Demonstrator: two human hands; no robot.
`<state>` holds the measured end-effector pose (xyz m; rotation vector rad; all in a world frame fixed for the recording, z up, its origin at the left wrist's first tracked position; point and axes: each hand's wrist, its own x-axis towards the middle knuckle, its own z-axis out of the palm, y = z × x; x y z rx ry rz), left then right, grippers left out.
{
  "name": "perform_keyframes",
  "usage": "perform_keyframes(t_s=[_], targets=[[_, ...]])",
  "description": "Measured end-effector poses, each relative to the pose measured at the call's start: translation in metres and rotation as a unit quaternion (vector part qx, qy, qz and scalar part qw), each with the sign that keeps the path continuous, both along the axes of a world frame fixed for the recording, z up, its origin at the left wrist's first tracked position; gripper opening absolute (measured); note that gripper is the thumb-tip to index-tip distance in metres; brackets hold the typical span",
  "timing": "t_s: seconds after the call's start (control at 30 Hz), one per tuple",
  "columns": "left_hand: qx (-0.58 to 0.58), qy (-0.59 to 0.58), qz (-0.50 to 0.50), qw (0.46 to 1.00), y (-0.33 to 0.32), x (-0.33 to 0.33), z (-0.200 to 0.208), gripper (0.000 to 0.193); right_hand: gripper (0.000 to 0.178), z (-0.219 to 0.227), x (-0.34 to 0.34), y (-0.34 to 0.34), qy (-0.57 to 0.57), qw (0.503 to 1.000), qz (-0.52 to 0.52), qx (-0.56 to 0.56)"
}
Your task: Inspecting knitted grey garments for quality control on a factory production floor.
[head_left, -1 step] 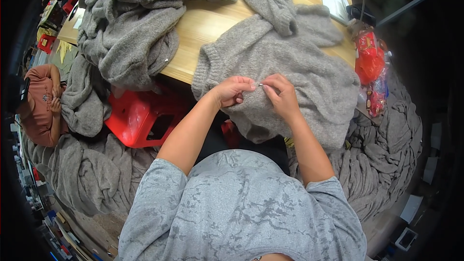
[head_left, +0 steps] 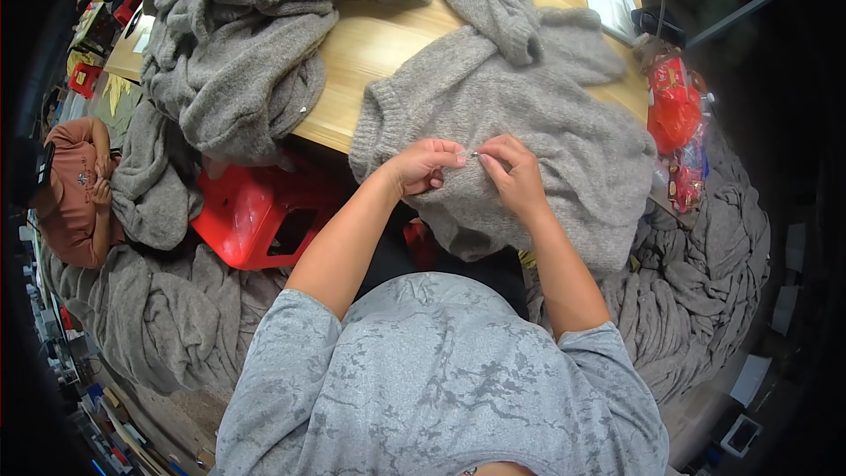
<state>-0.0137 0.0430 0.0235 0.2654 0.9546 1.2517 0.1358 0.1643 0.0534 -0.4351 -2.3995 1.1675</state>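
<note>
A grey knitted sweater (head_left: 564, 132) lies over the table's near edge, its ribbed band at the left and its lower part hanging toward my lap. Above its middle my left hand (head_left: 427, 165) is closed in a pinch, thumb against forefinger; what it grips is too small to make out. Just to the right, my right hand (head_left: 514, 174) pinches a tiny shiny piece (head_left: 475, 155), its kind unclear. The fingertips of both hands almost meet there.
More grey knitwear (head_left: 233, 62) is heaped on the wooden table (head_left: 374, 40) at the left. A red plastic stool (head_left: 242, 220) stands below it. Red plastic packaging (head_left: 674, 106) hangs by the right corner, near a white sheet (head_left: 608, 0). Knit piles (head_left: 167, 317) flank me; a person (head_left: 79, 185) sits far left.
</note>
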Motion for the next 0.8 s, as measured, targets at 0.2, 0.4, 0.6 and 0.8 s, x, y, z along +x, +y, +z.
perform_keyframes(t_s=[0.2, 0.4, 0.6, 0.8], targets=[[-0.002, 0.017, -0.002, 1.000, -0.001, -0.001, -0.004, 0.018, 0.007, 0.000, 0.000, -0.001, 0.004, 0.997, -0.013, -0.071], [0.010, -0.002, 0.002, 1.000, -0.001, -0.001, -0.010, 0.022, 0.007, 0.001, 0.000, -0.002, 0.009, 0.994, -0.020, -0.103], [0.028, -0.015, -0.007, 0.999, 0.000, -0.001, -0.007, 0.025, 0.015, 0.009, 0.008, 0.002, -0.002, 0.995, -0.031, -0.091], [0.094, -0.083, 0.072, 0.990, -0.001, 0.003, -0.008, 0.030, 0.035, 0.018, 0.028, 0.005, -0.051, 0.990, -0.047, 0.125]])
